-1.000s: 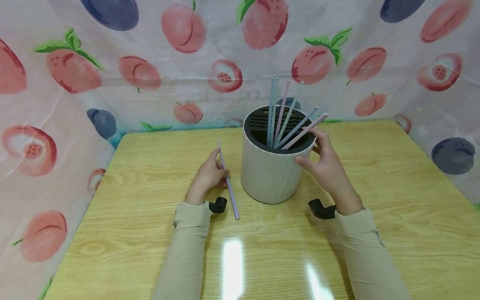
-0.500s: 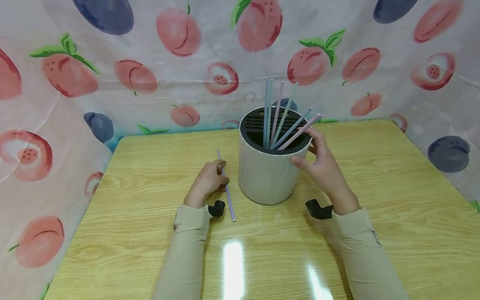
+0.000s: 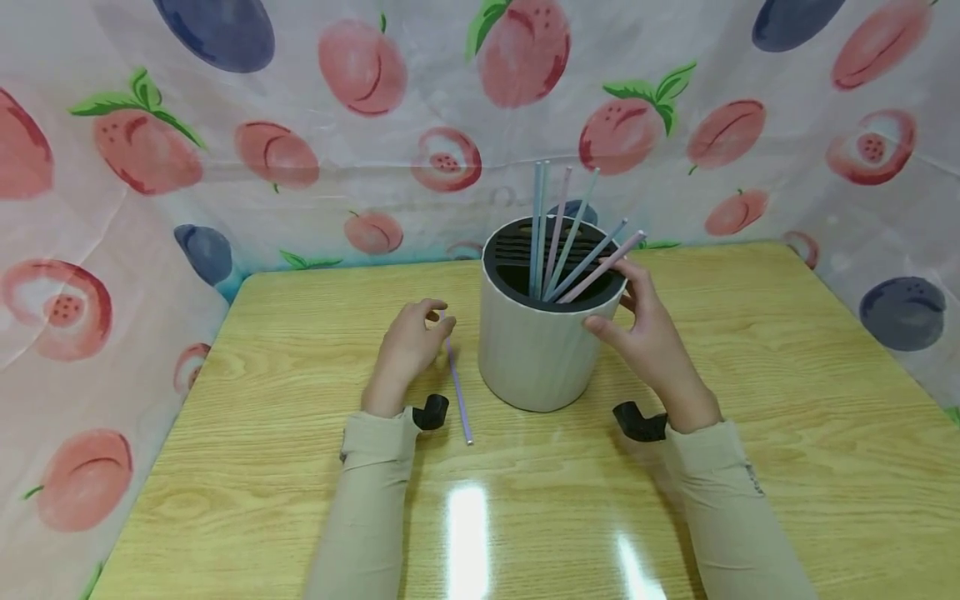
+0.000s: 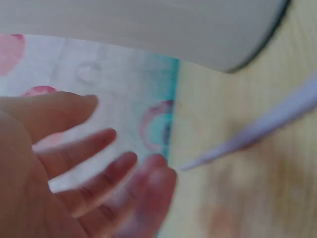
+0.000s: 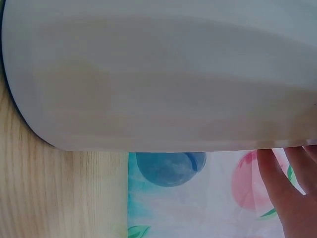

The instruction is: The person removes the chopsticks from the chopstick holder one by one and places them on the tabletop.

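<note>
A lavender drinking straw [image 3: 459, 396] lies on the table, left of a white round utensil holder [image 3: 532, 358] with a black slotted top. Over the straw's far end hovers my left hand [image 3: 409, 342]; in the left wrist view its fingers [image 4: 84, 153] are spread apart and hold nothing, with the straw [image 4: 247, 133] beyond them. My right hand [image 3: 648, 337] grips the holder's right side, thumb on the outer wall and fingers at the rim. Several blue and pink straws [image 3: 539, 225] lean in the holder's large opening.
The wood-grain table [image 3: 255, 467] reaches back to a fruit-print cloth [image 3: 300, 217] hanging behind and at the sides. Black camera mounts [image 3: 431, 412] sit on both wrists. Light reflects off the table near the front.
My left hand has let go of the lavender straw, which now lies slightly nearer to me, and its fingers have lifted away. The right hand stays on the holder.
</note>
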`<move>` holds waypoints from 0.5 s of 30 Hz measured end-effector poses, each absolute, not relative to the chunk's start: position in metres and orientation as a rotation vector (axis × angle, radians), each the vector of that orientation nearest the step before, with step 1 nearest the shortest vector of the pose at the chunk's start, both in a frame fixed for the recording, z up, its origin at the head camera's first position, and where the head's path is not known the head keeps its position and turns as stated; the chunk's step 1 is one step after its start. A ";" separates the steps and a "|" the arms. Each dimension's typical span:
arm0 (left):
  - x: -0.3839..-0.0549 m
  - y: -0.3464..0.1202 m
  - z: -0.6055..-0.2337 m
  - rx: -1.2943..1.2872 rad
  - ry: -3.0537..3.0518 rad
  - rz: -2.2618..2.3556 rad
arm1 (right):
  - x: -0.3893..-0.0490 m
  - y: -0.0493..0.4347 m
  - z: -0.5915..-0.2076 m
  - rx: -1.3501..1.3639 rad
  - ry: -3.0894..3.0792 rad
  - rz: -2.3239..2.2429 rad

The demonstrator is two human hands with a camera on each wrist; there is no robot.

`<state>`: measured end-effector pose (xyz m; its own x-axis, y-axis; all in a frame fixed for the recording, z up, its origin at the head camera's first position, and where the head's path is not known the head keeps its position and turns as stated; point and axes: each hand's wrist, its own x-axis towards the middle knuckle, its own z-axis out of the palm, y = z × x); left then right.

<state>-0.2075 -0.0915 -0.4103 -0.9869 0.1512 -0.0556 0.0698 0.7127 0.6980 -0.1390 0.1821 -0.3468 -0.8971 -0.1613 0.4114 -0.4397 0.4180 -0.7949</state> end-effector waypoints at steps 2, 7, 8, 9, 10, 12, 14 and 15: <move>-0.206 -0.090 -0.403 0.220 2.833 1.194 | -0.139 0.182 -0.347 0.527 -2.404 1.471; -0.199 -0.083 -0.383 0.326 2.872 1.363 | -0.140 0.182 -0.347 0.531 -2.409 1.467; -0.197 -0.082 -0.378 0.351 2.881 1.393 | -0.140 0.182 -0.347 0.526 -2.412 1.467; -0.195 -0.080 -0.374 0.378 2.892 1.421 | -0.140 0.183 -0.347 0.524 -2.410 1.472; -0.193 -0.078 -0.371 0.406 2.899 1.450 | -0.140 0.183 -0.347 0.522 -2.409 1.477; -0.189 -0.074 -0.364 0.465 2.925 1.489 | -0.140 0.183 -0.348 0.519 -2.410 1.478; -0.185 -0.071 -0.359 0.523 2.952 1.518 | -0.140 0.183 -0.349 0.519 -2.410 1.479; -0.184 -0.070 -0.357 0.552 2.965 1.529 | -0.140 0.183 -0.349 0.523 -2.407 1.480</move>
<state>-0.1836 -0.0695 -0.3566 -0.9189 0.1747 0.3536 0.3894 0.5443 0.7430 -0.1399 0.1834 -0.3493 -0.8992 -0.1633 0.4058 -0.4359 0.4136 -0.7993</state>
